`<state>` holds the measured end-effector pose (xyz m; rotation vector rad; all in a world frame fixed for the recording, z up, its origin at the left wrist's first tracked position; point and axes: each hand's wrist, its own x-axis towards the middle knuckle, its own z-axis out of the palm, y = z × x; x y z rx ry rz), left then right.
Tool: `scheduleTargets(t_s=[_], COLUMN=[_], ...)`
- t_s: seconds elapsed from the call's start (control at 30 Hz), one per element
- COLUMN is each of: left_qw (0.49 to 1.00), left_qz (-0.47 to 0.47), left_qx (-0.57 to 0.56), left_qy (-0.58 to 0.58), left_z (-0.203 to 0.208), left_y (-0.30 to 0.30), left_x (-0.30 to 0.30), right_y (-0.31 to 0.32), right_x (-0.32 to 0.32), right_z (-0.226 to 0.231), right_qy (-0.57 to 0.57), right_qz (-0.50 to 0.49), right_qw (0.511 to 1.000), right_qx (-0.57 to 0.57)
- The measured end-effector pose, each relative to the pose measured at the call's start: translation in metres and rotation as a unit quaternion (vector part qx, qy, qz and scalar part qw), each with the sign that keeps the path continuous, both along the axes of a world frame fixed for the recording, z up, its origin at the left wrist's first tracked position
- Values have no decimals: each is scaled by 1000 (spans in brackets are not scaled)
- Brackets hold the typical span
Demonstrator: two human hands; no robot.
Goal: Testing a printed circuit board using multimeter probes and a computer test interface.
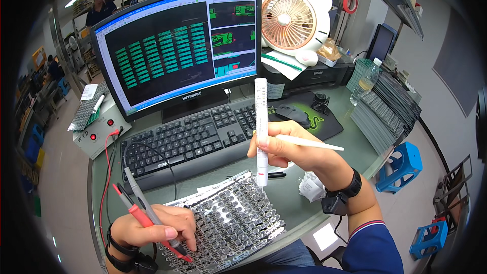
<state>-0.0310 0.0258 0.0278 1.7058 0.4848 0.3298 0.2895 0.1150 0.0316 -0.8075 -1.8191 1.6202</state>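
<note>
My left hand (175,225) is closed around two test probes, one red probe (144,216) and one grey probe (136,189). Their tips point down at the near left part of a panel (231,210) covered in rows of small shiny metal parts; whether they touch it I cannot tell. My right hand (289,144) is raised above the panel's far edge, with its fingers closed on a white marker pen (261,106) standing upright. A slim white stick (317,143) also lies in this hand, its tapered end pointing right.
Behind the panel are a black keyboard (193,134) and a monitor (167,45) with green board layouts. A grey tester box (104,129) with red buttons stands left. At right are a mouse (290,115), crumpled paper (311,186), a bottle (366,83), stacked grey trays (380,122) and a fan (284,19).
</note>
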Motion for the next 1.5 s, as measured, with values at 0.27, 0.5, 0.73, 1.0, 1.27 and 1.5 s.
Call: scheduleTargets(t_s=[0.27,0.5,0.73,1.0,1.27,1.5], left_qw=[1000,1000,1000,1000,1000,999], left_qz=[-1,-6,7,4,20,25], left_qx=[0,13,8,15,11,21], left_qy=[0,-8,21,-9,-10,-5], left_z=[0,3,3,-1,-7,-8], left_y=[1,-2,-2,0,-1,-5], left_x=[-2,0,2,-2,0,1], right_y=[-2,26,30,-39,-48,-47], right_x=[0,-12,-13,-30,-44,-48], right_z=[4,-16,-34,-21,-28,-38], right_qy=[-16,-443,-471,22,-60,-42], right_qz=[22,-8,-90,153,84,110], right_qw=[1000,852,812,980,961,941], right_qx=[-10,278,334,122,255,318])
